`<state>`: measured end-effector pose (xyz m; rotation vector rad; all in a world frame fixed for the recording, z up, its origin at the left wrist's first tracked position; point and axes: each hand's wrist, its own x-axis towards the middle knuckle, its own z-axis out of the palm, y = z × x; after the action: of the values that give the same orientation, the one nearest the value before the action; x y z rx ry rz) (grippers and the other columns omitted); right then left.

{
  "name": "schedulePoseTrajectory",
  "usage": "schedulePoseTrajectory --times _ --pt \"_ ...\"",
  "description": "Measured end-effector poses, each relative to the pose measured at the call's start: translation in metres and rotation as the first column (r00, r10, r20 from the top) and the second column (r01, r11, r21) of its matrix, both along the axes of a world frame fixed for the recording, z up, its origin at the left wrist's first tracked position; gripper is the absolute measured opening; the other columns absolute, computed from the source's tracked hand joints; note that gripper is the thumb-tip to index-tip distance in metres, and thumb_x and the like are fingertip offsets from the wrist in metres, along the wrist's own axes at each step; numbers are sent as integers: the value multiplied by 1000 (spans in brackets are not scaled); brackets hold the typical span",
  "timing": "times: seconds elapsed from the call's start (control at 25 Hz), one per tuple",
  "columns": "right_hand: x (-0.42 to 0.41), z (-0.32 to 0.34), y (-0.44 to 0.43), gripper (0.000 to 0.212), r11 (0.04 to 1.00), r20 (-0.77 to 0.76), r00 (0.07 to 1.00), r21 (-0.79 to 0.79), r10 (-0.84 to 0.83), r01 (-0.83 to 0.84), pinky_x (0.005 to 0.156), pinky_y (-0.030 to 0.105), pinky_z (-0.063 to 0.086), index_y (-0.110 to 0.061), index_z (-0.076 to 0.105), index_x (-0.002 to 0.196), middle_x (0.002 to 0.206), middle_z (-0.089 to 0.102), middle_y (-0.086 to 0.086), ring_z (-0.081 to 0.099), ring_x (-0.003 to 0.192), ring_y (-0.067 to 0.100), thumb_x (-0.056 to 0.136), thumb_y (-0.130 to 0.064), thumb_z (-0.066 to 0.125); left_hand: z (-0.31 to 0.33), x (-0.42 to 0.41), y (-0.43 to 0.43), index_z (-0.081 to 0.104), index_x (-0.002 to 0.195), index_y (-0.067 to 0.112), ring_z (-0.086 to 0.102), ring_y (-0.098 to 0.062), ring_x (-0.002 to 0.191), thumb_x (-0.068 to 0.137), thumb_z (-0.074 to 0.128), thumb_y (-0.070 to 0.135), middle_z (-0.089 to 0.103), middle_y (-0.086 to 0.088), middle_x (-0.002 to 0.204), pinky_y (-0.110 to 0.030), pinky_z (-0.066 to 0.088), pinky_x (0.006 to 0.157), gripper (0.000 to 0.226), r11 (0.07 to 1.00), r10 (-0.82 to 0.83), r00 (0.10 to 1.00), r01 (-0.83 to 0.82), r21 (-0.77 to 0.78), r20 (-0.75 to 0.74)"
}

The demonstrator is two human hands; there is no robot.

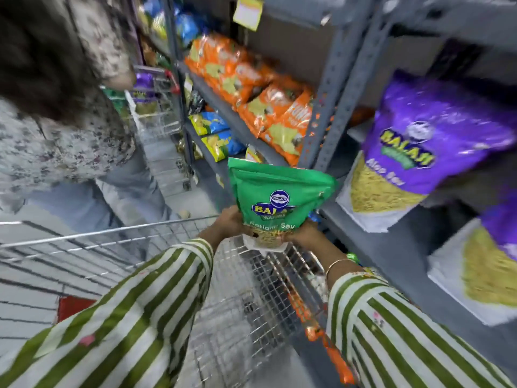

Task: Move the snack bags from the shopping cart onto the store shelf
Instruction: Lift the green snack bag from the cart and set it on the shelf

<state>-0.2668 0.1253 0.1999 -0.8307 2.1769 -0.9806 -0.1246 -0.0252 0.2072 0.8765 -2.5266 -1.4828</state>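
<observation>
A green Ratlami Sev snack bag stands upright above the wire shopping cart. My left hand grips its lower left edge and my right hand grips its lower right edge. The bag hangs just in front of the grey store shelf, left of a purple Aloo Sev bag that stands on that shelf. A second purple bag lies further right on the same shelf. Orange packets show inside the cart along its right side.
Another person in a floral top stands to the left beside a second cart with purple and green bags. Orange snack bags fill a shelf further back, blue and yellow bags below them. Grey shelf uprights rise at centre.
</observation>
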Motion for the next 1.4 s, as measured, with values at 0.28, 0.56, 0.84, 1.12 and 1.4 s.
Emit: schedulePoseTrajectory --times 0.28,0.56,0.84,1.12,1.4 --pt "16 100 162 62 978 -180 964 -106 -195 178 80 23 45 -7 62 118 117 68 12 61 107 18 62 -20 85 98 -18 127 59 115 -7 58 -14 83 75 71 2 67 -22 114 -23 51 71 42 984 -132 991 134 -119 28" --pt "29 137 368 69 892 -90 895 -174 -437 418 105 35 44 -5 57 124 128 62 13 58 118 23 62 -13 85 130 -58 301 55 124 9 63 -24 97 74 74 5 63 -14 121 -27 60 66 54 870 -492 870 490 -61 -20" --pt "22 131 499 75 715 -16 727 -203 -686 669 109 37 40 -4 50 130 134 57 13 53 124 27 64 -11 84 117 -135 437 50 127 11 52 -30 122 76 73 11 57 -9 131 -42 50 93 56 785 -619 780 616 63 88" --pt "7 101 544 66 593 56 618 -226 -784 773 105 46 44 -2 53 126 131 60 16 57 120 31 67 -6 81 91 -183 487 54 121 9 59 -25 106 75 74 16 62 -11 121 -39 53 88 50 754 -654 751 657 -3 86" --pt "16 89 549 68 540 126 580 -251 -805 803 102 34 45 1 47 128 131 58 18 56 120 31 68 0 79 72 -167 495 60 116 6 56 -11 94 69 77 3 64 -14 125 -21 43 79 50 721 -691 722 691 58 -15"
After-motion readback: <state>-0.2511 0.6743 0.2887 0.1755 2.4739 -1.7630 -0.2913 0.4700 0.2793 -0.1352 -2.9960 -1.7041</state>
